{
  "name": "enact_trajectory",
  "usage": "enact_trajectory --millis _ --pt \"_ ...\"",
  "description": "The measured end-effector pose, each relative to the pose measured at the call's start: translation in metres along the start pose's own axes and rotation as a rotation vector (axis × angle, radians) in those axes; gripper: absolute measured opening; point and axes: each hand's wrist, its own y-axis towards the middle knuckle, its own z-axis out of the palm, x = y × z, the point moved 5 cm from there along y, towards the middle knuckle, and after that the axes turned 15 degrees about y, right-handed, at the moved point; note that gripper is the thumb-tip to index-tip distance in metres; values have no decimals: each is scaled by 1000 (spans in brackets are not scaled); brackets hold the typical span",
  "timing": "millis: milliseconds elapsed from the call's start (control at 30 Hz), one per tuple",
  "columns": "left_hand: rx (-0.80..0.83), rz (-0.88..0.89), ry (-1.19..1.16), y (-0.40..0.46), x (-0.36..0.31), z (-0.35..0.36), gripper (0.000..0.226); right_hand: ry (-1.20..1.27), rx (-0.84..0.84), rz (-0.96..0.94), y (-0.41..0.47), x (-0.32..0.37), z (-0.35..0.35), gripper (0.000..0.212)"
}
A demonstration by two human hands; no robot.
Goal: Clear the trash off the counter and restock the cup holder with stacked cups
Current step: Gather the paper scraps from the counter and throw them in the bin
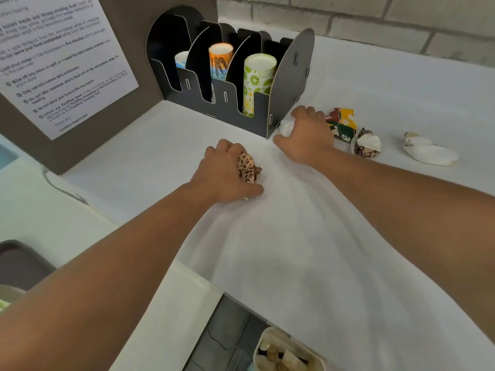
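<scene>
The left hand (pixel 227 170) grasps a crumpled leopard-print cup (pixel 249 167) on the counter (pixel 294 236), while the right hand (pixel 308 135) at two o'clock closes on a white wad (pixel 286 127) beside the cup holder (pixel 230 76).

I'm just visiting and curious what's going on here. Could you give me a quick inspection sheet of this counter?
Surface: white counter, lightly creased covering.
Job's things: black cup holder with stacks in three slots: lime-print stack, orange stack, blue-and-white stack.
Clutter: crushed multicolour cup, crushed brown-print cup, flattened white cup.
Hands: left hand grips a crumpled leopard-print cup; right hand has its fingers on a white crumpled piece.
Cables: grey cord at the left.
Surroundings: printed notice, brick wall, bin with trash below.
</scene>
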Motion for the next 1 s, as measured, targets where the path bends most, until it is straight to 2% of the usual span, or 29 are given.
enact_trajectory --millis 67,133,233,300,467,600,833,1000 --pt "11 -2 -6 1 0 2 81 -73 70 19 4 -6 12 77" --pt "40 -19 10 2 -1 1 80 -59 105 54 4 -14 22 80" --pt "115 -56 29 2 -3 2 82 -52 74 50 1 -18 25 57" --pt "130 -82 -42 -2 -5 5 82 -111 42 15 -5 -17 22 46" --pt "-11 -75 -123 -16 -12 8 61 -109 -11 14 -36 -14 16 40" --pt "-49 -62 -140 -29 -17 3 62 -49 1 9 -75 -15 9 37" --pt "-35 101 -245 -101 -34 15 66 4 8 -9 -182 -10 -16 30" --pt "-70 222 -292 -165 -40 6 66 29 -59 104 -272 1 -34 32"
